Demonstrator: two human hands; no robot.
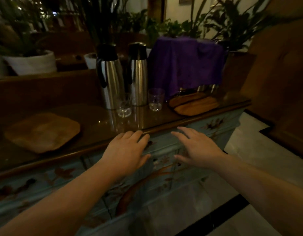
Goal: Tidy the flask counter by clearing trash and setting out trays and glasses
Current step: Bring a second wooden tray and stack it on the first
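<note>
Two steel flasks with black tops, the left flask (110, 75) and the right flask (138, 74), stand at the back of a glossy wooden counter (96, 120). A clear glass (124, 105) sits in front of the left flask, and another glass (155, 99) sits beside the right one. One wooden tray (43, 132) lies at the left of the counter, and another wooden tray (195, 103) lies at the right. My left hand (126, 150) hovers at the counter's front edge, fingers apart, holding nothing. My right hand (196, 147) is just right of it, also spread and holding nothing.
A purple cloth (186, 65) drapes over something behind the right tray, with metal objects (207, 88) showing under its hem. Potted plants (30, 63) line the ledge behind. The cabinet front (147, 176) is pale blue with painted flowers. A brown upholstered seat (283, 74) stands at right.
</note>
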